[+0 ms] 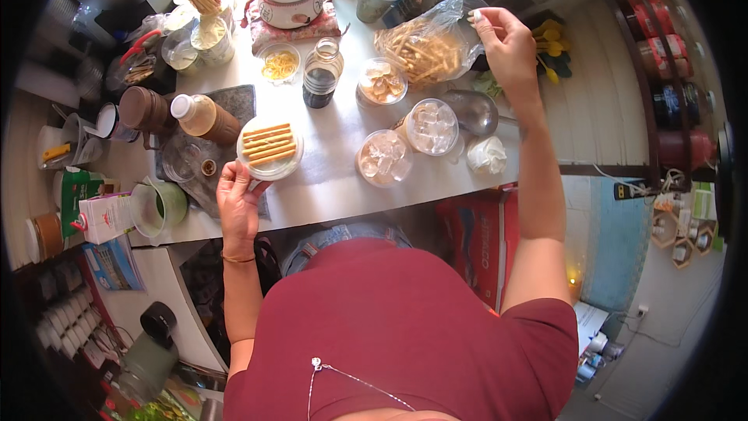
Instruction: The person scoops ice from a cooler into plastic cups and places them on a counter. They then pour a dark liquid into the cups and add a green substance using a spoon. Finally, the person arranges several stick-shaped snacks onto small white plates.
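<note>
My left hand (238,196) grips the near left edge of a round, clear plastic container (270,171). Several thin golden biscuit sticks (269,144) lie side by side in or on it. At the far right, my right hand (504,35) pinches the gathered edge of a clear plastic bag (467,17). Many short biscuit sticks (418,58) fill the bag, which rests on the white table (327,187). Two plastic cups of iced drink, a nearer one (384,158) and a farther one (432,127), stand between my hands, with a cup of brownish pieces (383,82) beyond them.
A glass bottle of dark liquid (321,76) stands mid-table beside a dish of yellow rings (279,65). At left are a brown-filled bottle (204,118), a brown jug (143,108) and a green-tinted measuring jug (158,207). A metal shaker (470,111) and crumpled white tissue (487,155) lie at right.
</note>
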Tool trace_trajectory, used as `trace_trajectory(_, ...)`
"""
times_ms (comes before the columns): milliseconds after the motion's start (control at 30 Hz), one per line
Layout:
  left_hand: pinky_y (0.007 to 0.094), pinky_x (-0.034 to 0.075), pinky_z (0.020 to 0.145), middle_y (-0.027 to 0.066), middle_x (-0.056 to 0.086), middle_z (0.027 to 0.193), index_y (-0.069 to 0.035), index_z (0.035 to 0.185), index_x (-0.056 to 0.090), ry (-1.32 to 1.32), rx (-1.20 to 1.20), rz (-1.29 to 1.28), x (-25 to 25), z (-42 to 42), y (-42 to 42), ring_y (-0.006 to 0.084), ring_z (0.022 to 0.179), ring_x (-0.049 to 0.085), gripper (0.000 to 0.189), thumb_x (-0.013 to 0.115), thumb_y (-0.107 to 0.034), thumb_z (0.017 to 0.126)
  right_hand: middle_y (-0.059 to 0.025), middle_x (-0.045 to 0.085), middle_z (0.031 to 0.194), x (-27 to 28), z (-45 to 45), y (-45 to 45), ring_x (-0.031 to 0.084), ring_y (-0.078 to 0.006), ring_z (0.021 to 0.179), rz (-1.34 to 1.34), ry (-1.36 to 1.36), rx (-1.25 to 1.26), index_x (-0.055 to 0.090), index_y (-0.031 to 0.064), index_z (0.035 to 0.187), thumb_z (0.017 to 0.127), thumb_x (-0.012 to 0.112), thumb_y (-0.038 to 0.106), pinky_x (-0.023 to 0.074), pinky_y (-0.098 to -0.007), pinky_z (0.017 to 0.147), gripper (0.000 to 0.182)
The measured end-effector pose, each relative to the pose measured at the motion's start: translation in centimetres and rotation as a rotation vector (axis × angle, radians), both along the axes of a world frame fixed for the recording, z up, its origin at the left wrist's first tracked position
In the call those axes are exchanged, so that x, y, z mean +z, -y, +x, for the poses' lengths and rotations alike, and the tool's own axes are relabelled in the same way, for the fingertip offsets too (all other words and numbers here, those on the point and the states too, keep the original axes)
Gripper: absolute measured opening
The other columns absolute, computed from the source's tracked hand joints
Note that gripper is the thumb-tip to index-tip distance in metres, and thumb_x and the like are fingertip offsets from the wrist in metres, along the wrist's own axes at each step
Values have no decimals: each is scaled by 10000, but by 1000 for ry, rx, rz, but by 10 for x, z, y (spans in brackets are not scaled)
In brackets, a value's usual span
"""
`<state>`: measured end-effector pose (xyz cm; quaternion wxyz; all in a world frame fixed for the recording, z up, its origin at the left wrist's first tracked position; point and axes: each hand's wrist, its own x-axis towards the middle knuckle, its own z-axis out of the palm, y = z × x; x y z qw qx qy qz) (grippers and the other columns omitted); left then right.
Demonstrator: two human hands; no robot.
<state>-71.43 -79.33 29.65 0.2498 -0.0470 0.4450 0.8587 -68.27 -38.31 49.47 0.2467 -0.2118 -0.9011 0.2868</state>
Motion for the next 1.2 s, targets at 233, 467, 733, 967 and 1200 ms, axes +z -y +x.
trace_trajectory(233,357,505,815,2,528,916,-93,1059,528,39,276,-333,22,62,-20,119,832,543,138,515,-213,992,-135,720,889,-37,-14,-169,709,-229,847,16,-202,-165,692,52,1041,882,636,196,544,-322,734,222)
trace_trajectory(467,425,365,1051,169,422,1356,-64,1451,253,-419,-192,-775,25,122,-110,278,1251,437,929,778,-65,685,-156,681,1030,-174,-29,-275,629,-357,1002,575,338,337,653,87,1099,806,624,174,503,-422,874,307)
trace_trajectory(733,373,379,1073,157,382,1370,-33,1428,185,-539,4,-547,-12,124,-193,266,1263,439,1097,898,-142,601,-153,683,832,-178,-24,-245,659,-335,826,567,234,305,703,122,862,819,540,132,486,-428,920,169)
trace_trajectory(967,372,371,1086,124,388,1336,-20,1372,299,-617,30,-613,-19,118,-172,241,1264,426,978,894,-119,602,-144,688,907,-155,-4,-245,662,-345,854,379,80,29,699,135,955,847,624,226,526,-404,732,160)
trace_trajectory(1200,358,436,1011,155,434,1266,-13,1334,307,-739,31,-752,-15,106,-132,245,1184,494,946,901,-153,610,-129,716,931,-72,59,-151,703,-276,880,489,-388,-174,682,57,1013,898,614,61,552,-330,753,134)
